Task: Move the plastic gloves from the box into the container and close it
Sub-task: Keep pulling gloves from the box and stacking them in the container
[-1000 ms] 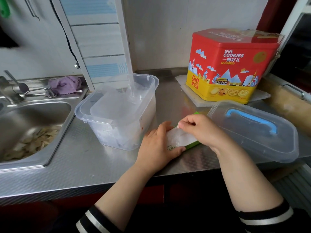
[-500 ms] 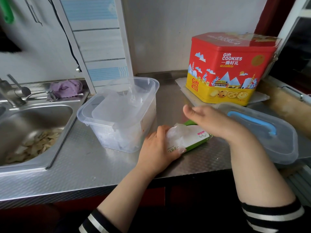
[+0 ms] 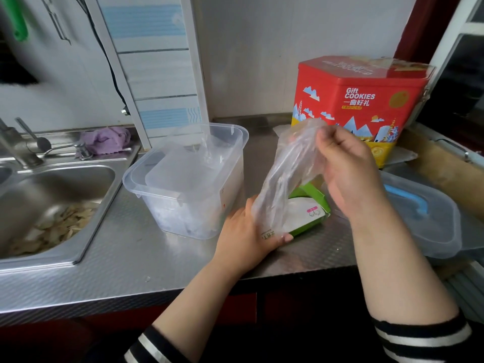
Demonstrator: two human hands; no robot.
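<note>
A green and white glove box (image 3: pixel 305 213) lies on the steel counter, its flap open. My left hand (image 3: pixel 248 235) grips its near end and holds it down. My right hand (image 3: pixel 345 166) pinches a clear plastic glove (image 3: pixel 285 176) that stretches from the box mouth up to my fingers. The clear plastic container (image 3: pixel 188 176) stands open to the left of the box, with clear plastic and a flat insert inside. Its lid (image 3: pixel 424 218), with a blue handle, lies on the counter to the right, partly behind my right arm.
A red and yellow cookie tin (image 3: pixel 358 106) stands at the back right. A steel sink (image 3: pixel 52 205) with scraps in it is on the left, with a faucet (image 3: pixel 15 145) and a purple cloth (image 3: pixel 107 140) behind it. The counter's front edge runs just below my left wrist.
My right hand has risen from the box mouth, drawing a clear glove up and out. My left hand has stayed on the box.
</note>
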